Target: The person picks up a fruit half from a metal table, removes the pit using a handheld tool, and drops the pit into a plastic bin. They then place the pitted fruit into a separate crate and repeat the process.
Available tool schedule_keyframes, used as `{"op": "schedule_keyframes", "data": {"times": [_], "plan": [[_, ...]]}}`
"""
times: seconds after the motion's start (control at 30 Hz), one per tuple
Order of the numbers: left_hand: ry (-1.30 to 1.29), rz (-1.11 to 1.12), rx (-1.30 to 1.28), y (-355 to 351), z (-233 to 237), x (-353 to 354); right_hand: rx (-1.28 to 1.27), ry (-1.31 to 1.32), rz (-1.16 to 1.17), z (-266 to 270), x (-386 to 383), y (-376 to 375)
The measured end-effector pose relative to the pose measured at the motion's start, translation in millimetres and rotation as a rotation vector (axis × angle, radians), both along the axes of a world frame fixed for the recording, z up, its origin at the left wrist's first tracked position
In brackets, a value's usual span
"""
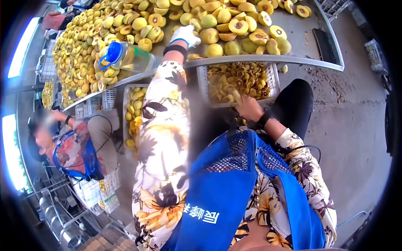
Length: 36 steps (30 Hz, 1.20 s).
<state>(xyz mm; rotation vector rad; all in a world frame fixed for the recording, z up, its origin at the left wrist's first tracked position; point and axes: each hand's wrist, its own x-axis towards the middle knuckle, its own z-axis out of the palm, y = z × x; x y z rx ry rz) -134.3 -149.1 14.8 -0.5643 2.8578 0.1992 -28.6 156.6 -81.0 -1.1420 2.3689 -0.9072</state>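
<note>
Beyond the crate [274,81], the yellow fruit [208,35] lies on the tabletop [301,31], just beside your gloved left hand [185,35], the nearer one. Its fingers curl down, grip unclear. Your right hand [249,108] sits curled at the crate's near rim, and I cannot tell what it holds.

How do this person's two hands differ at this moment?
The left hand wears a white glove; the right hand is bare. The left hand reaches out onto the metal table among the yellow fruit halves; the right hand sits lower, at the rim of the white crate of cut pieces. The left arm is stretched, the right bent. Both have a dark wristband and floral sleeve.
</note>
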Motion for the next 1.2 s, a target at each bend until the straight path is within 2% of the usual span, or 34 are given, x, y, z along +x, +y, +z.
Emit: {"op": "schedule_keyframes", "data": {"times": [0.07, 0.13, 0.2, 0.27, 0.33, 0.37, 0.4, 0.47, 0.5, 0.53, 0.6, 0.63, 0.73, 0.77, 0.87, 0.9, 0.97, 1.07, 1.17, 1.2], "plan": [[0.052, 0.071, 0.043, -0.4, -0.4, 6.0, 0.066, -0.327, -0.106, 39.5, -4.9, 0.6], [0.163, 0.128, 0.047, -10.5, -4.4, 17.3, 0.006, -0.182, -0.147, 48.5, -0.5, -5.6], [0.266, 0.141, 0.051, -4.2, 5.2, 41.2, -0.09, -0.253, -0.275, 65.7, 0.6, -14.4], [0.47, 0.163, 0.248, 20.4, 24.5, 71.6, -0.258, -0.245, -0.352, 83.4, -1.2, -19.5], [0.521, 0.305, 0.798, 48.8, 39.2, 103.5, -0.441, -0.149, -0.385, 92.1, -6.1, -29.1], [0.519, 0.314, 0.933, 69.6, 51.5, 118.7, -0.529, -0.1, -0.401, 92.9, -8.8, -33.0], [0.517, 0.324, 1.07, 89.6, 58.9, 131.9, -0.624, -0.243, -0.386, 89.1, -11.9, -37.4], [0.67, 0.199, 1.349, 116.5, 46.8, 150.6, -0.808, -0.529, -0.349, 79.8, -15.9, -45.2], [0.765, 0.222, 1.492, 124.7, 31.2, 153.8, -0.781, -0.629, -0.353, 87.3, -12.4, -45.4], [0.842, 0.23, 1.436, 132.8, 23.0, 155.9, -0.752, -0.727, -0.361, 94.8, -8.8, -45.5], [0.887, 0.464, 1.814, 142.9, 7.1, 161.0, -0.669, -0.627, -0.324, 88.1, -6.8, -46.9], [0.824, 0.508, 1.733, 142.9, -3.7, 161.4, -0.593, -0.524, -0.309, 83.0, -7.4, -46.4], [0.803, 0.767, 2.017, 151.8, 4.5, 167.8, -0.403, -0.112, -0.335, 91.6, -4.6, -39.4], [0.829, 0.773, 1.995, 149.1, -3.1, 168.8, -0.28, -0.21, -0.352, 99.2, -3.7, -36.8], [0.971, 0.668, 1.863, 145.1, -22.0, 168.7, -0.152, -0.145, -0.222, 111.9, 11.6, -28.7], [1.008, 0.57, 1.723, 145.7, -23.9, 168.7, -0.074, -0.112, -0.181, 116.9, 15.5, -27.7], [1.063, 0.374, 1.436, 149.0, -27.8, 168.3, -0.124, -0.162, -0.183, 115.8, 21.5, -26.5], [1.06, 0.456, 1.655, 148.4, -36.2, 164.1, -0.102, -0.169, -0.195, 106.8, 25.8, -26.6], [1.025, 0.537, 2.004, 152.7, -25.5, 166.7, -0.091, -0.122, -0.197, 100.8, 28.1, -27.1], [1.026, 0.54, 2.017, 152.5, -25.9, 166.0, -0.099, -0.118, -0.197, 100.9, 29.3, -27.8]]}}
